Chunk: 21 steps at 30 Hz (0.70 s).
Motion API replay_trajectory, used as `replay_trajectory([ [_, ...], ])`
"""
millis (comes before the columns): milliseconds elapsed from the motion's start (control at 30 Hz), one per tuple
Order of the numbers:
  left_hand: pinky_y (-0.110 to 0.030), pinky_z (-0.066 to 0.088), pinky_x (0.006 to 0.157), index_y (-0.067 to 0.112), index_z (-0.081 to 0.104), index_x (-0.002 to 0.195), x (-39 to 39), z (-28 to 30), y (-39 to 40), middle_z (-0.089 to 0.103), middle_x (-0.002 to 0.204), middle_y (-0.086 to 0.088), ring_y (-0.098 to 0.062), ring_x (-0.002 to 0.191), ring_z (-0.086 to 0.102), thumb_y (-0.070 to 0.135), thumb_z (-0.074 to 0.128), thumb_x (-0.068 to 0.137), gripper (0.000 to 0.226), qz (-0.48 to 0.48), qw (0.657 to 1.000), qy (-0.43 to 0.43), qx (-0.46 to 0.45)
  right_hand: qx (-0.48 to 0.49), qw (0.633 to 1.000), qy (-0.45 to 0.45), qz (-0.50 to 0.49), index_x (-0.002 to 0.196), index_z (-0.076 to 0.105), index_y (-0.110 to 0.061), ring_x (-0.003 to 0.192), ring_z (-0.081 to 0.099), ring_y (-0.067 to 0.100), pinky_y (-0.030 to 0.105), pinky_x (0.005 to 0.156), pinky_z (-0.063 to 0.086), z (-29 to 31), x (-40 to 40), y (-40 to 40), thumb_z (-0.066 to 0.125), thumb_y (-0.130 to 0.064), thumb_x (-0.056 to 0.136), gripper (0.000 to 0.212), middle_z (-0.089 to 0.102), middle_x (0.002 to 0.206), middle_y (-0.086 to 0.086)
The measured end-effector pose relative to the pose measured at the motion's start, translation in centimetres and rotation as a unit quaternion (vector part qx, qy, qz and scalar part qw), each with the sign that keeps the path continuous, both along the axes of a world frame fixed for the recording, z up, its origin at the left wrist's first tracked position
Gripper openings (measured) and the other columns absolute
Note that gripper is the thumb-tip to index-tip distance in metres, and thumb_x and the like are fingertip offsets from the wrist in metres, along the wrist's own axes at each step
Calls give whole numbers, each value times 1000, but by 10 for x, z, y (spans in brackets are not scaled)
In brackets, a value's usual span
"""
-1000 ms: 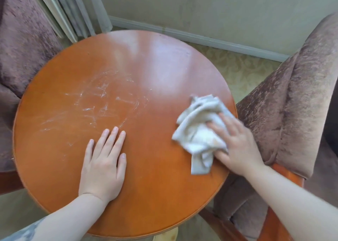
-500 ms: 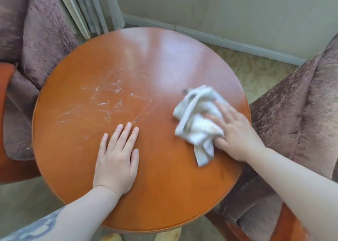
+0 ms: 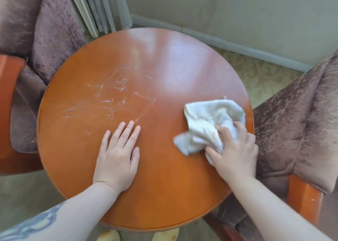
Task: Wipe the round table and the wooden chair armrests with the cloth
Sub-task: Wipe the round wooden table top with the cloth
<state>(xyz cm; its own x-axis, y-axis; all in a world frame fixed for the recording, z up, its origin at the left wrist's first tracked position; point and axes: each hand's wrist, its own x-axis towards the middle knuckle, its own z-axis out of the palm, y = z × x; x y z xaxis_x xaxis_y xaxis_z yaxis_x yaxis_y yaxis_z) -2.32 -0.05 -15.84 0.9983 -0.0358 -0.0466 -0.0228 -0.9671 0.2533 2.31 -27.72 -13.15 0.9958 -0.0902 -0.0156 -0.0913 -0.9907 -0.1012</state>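
Note:
The round orange-brown wooden table (image 3: 164, 67) fills the middle of the head view, with whitish smears left of its centre. My left hand (image 3: 118, 154) lies flat on the tabletop near the front, fingers straight. A crumpled white cloth (image 3: 206, 122) sits on the right side of the table. My right hand (image 3: 236, 149) grips its near edge with curled fingers, close to the table's right rim. A wooden chair armrest (image 3: 303, 198) shows at the lower right and another armrest (image 3: 7, 98) at the far left.
Two chairs with brown velvet cushions flank the table, the left cushion (image 3: 42, 30) and the right cushion (image 3: 296, 122) both touching or near its rim. A curtain (image 3: 98, 8) hangs behind, and a wall with a baseboard (image 3: 219, 41) runs along the back. Patterned carpet lies beyond.
My right hand has pulled the cloth back toward the right rim and bunched it in curled fingers. My left hand stays flat on the table. The view shifted left and back.

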Motion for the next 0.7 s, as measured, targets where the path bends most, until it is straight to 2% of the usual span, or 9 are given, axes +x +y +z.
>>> replay_trajectory([
  [67, -45, 16, 116, 22, 33, 145, 0, -1, 0, 32, 151, 2, -15, 143, 18, 34, 25, 96, 52, 4, 1000, -3, 0, 59, 989, 14, -136, 117, 57, -33, 127, 30, 36, 53, 99, 28, -7, -1, 49, 62, -55, 68, 54, 31, 149, 9],
  [100, -45, 16, 116, 22, 34, 145, 0, -2, 0, 32, 151, 2, -15, 143, 18, 33, 26, 96, 52, 3, 1000, -5, -1, 76, 988, 10, -132, 116, 57, -34, 131, 28, 37, 56, 102, 25, -10, -12, 72, 60, -54, 68, 53, 32, 149, 10],
  [200, -45, 17, 115, 19, 36, 144, -1, -3, 1, 34, 150, 1, -16, 142, 21, 29, 30, 94, 51, -4, 1000, -12, -8, 100, 992, -19, 75, 108, 59, -34, 128, 35, 38, 57, 101, 28, -21, -71, 85, 60, -52, 58, 53, 43, 137, 8],
  [300, -44, 16, 116, 19, 37, 144, -1, -2, 1, 34, 150, 1, -16, 142, 21, 30, 29, 94, 51, -2, 1000, -17, -18, 86, 942, 7, 324, 112, 58, -38, 125, 39, 33, 58, 100, 28, -15, -77, 31, 62, -55, 55, 60, 44, 129, 1],
  [367, -43, 12, 117, 20, 36, 144, 0, -1, -1, 33, 151, 2, -14, 143, 19, 32, 28, 95, 51, 5, 1000, -18, -18, 27, 924, 14, 381, 118, 58, -39, 132, 33, 34, 63, 106, 20, -12, -41, 2, 59, -59, 62, 60, 40, 135, 2],
  [467, -44, 6, 117, 22, 33, 145, -2, -2, -2, 29, 153, 1, -16, 144, 15, 33, 28, 96, 51, 3, 1000, -17, 4, 29, 989, 32, 143, 134, 45, -43, 144, 12, 33, 59, 110, 14, -12, 4, 25, 55, -57, 72, 64, 19, 156, 8],
  [567, -45, 7, 117, 21, 33, 145, -4, -2, -1, 28, 153, 0, -17, 144, 14, 33, 29, 96, 51, 14, 1000, -14, 8, 43, 992, 18, -121, 143, 22, -50, 143, 10, 33, 55, 107, 21, -17, -4, 96, 52, -53, 79, 71, 8, 159, 10],
  [633, -46, 9, 117, 20, 35, 145, -5, -1, 0, 31, 152, 0, -17, 144, 16, 33, 29, 96, 51, 18, 1000, -10, 2, 54, 994, -2, -90, 144, 23, -48, 142, 15, 35, 56, 104, 24, -21, -35, 118, 52, -50, 79, 71, 15, 158, 10],
  [700, -45, 10, 117, 19, 36, 144, -5, 0, 0, 32, 151, 0, -17, 143, 19, 33, 27, 95, 51, 14, 1000, -12, -8, 66, 995, -10, 71, 143, 30, -46, 142, 19, 36, 57, 105, 25, -21, -64, 97, 50, -48, 77, 69, 20, 157, 9],
])
